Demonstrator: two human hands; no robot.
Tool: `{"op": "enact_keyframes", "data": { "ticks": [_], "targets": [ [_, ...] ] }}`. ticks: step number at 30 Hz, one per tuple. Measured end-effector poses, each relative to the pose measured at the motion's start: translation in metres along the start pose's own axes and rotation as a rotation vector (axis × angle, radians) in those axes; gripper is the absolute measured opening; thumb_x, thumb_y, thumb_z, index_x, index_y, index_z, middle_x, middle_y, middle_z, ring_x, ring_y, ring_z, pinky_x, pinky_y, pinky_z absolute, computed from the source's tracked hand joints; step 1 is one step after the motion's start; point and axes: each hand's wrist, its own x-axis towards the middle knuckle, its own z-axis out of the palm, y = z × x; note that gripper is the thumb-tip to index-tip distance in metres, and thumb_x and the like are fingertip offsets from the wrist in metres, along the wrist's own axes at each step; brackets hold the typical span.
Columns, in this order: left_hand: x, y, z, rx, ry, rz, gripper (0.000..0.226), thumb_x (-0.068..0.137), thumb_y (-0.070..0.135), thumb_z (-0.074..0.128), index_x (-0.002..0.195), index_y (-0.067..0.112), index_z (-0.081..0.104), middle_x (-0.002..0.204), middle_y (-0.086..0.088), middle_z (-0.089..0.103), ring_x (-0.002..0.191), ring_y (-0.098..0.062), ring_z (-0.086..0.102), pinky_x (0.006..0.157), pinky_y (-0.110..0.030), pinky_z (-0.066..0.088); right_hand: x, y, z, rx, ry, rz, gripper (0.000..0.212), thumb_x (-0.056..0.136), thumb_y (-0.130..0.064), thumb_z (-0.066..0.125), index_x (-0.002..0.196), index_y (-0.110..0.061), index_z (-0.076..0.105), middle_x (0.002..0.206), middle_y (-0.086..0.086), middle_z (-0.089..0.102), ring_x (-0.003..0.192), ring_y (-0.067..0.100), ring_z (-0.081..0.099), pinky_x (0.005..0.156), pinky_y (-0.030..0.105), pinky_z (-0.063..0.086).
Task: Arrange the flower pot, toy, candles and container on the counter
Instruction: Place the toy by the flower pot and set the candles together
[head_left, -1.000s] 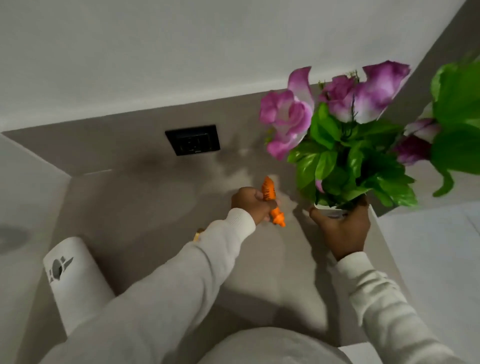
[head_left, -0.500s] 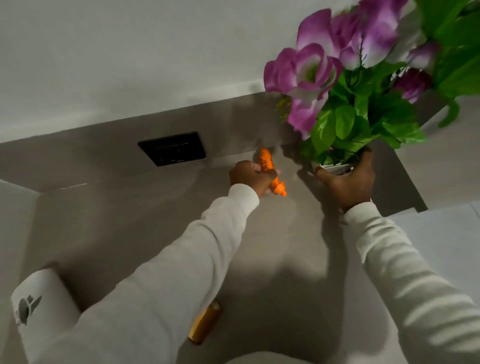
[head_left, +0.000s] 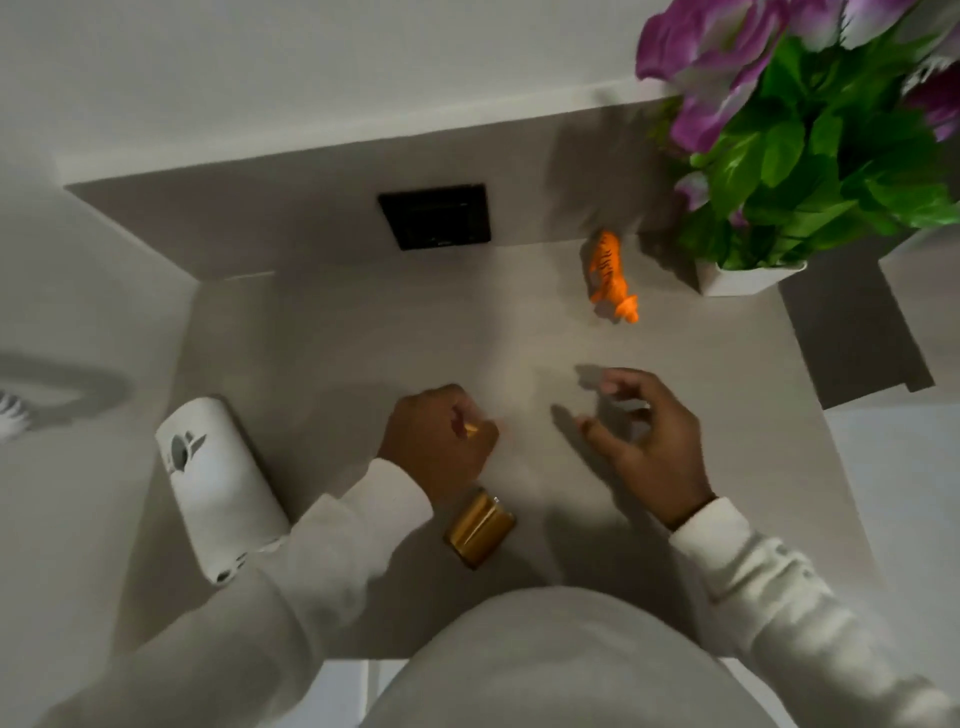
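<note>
Legibly, only a grey leaf emblem marks the white plastic dispenser (head_left: 221, 488) at the counter's (head_left: 322, 332) left edge; left hand (head_left: 436, 441) fisted, contents unclear, right hand (head_left: 644, 436) spread, empty.

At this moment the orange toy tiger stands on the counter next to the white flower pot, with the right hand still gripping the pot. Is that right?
Not quite. In the head view the right hand is not on the flower pot; it hovers open over the counter, well clear of it. The rest holds: the orange toy tiger stands on the counter just left of the white pot.
</note>
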Motion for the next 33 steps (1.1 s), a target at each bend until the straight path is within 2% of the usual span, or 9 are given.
{"op": "enact_keyframes", "data": {
  "ticks": [4,7,9,12,15,17,21,28,33],
  "targets": [
    [-0.038,-0.016,0.015,0.298,-0.279,-0.058,0.048,0.053,0.068,0.068,0.068,0.024,0.056,0.068,0.008,0.059,0.066,-0.015,0.058,0.057,-0.028,0.043,0.009,-0.021,0.028,-0.065,-0.318,-0.033,0.040,0.075,-0.022,0.087,0.110,-0.018,0.069,0.095,-0.002,0.069,0.088,-0.002,0.062,0.076,0.006,0.043],
    [-0.050,-0.020,0.034,0.442,-0.410,-0.027,0.054,0.058,0.063,0.071,0.090,0.022,0.057,0.087,0.002,0.058,0.076,-0.019,0.054,0.065,-0.030,0.043,0.030,-0.033,0.053,-0.252,-0.522,-0.038,0.053,0.075,-0.026,0.087,0.122,-0.010,0.068,0.108,0.008,0.071,0.097,0.017,0.066,0.087,0.023,0.052],
    [-0.054,-0.022,0.042,0.435,-0.382,-0.023,0.056,0.064,0.056,0.071,0.102,0.019,0.056,0.098,-0.003,0.061,0.081,-0.020,0.052,0.070,-0.032,0.045,0.045,-0.042,0.073,-0.445,-0.636,-0.038,0.062,0.072,-0.037,0.086,0.125,-0.011,0.066,0.112,0.005,0.070,0.100,0.021,0.064,0.087,0.031,0.052],
    [-0.059,-0.031,0.040,0.330,-0.292,-0.043,0.055,0.065,0.052,0.072,0.105,0.018,0.058,0.103,-0.004,0.064,0.086,-0.020,0.055,0.076,-0.033,0.050,0.057,-0.055,0.103,-0.669,-0.756,-0.032,0.051,0.062,-0.048,0.086,0.097,-0.014,0.069,0.090,0.001,0.065,0.083,0.022,0.060,0.070,0.028,0.046],
    [-0.067,-0.046,0.023,0.118,-0.147,-0.056,0.052,0.063,0.043,0.076,0.108,0.020,0.061,0.105,-0.001,0.069,0.093,-0.018,0.062,0.085,-0.036,0.054,0.058,-0.057,0.120,-0.747,-0.820,-0.036,0.042,0.062,-0.046,0.086,0.083,-0.017,0.066,0.084,0.002,0.070,0.078,0.021,0.064,0.073,0.034,0.056],
    [-0.070,-0.057,0.013,-0.037,0.000,-0.046,0.050,0.059,0.034,0.081,0.104,0.020,0.064,0.100,0.000,0.072,0.091,-0.017,0.066,0.084,-0.032,0.055,0.055,-0.050,0.115,-0.662,-0.737,-0.048,0.033,0.062,-0.048,0.085,0.079,-0.025,0.067,0.080,-0.004,0.071,0.077,0.016,0.065,0.077,0.034,0.057],
    [-0.065,-0.076,0.004,-0.232,0.203,-0.065,0.048,0.056,0.025,0.087,0.098,0.024,0.065,0.092,0.006,0.072,0.084,-0.010,0.068,0.076,-0.013,0.053,0.032,-0.029,0.097,-0.352,-0.375,0.021,0.041,0.056,-0.047,0.091,0.087,-0.034,0.067,0.079,-0.021,0.064,0.073,-0.004,0.059,0.066,0.010,0.045],
    [-0.046,-0.094,0.004,-0.332,0.174,-0.038,0.051,0.059,0.025,0.088,0.103,0.027,0.062,0.099,0.005,0.070,0.090,-0.014,0.068,0.081,-0.027,0.058,-0.012,-0.011,0.102,-0.102,-0.067,0.117,0.054,0.061,-0.024,0.092,0.109,-0.027,0.069,0.101,-0.019,0.070,0.091,-0.010,0.062,0.079,0.007,0.050],
    [-0.041,-0.105,0.004,-0.367,0.195,-0.025,0.052,0.060,0.024,0.087,0.103,0.033,0.059,0.098,0.011,0.067,0.091,-0.013,0.066,0.080,-0.023,0.055,-0.041,-0.010,0.114,-0.091,0.111,0.162,0.071,0.064,-0.035,0.091,0.128,-0.022,0.062,0.119,-0.009,0.068,0.103,0.004,0.062,0.090,0.005,0.044]
  ]
}}
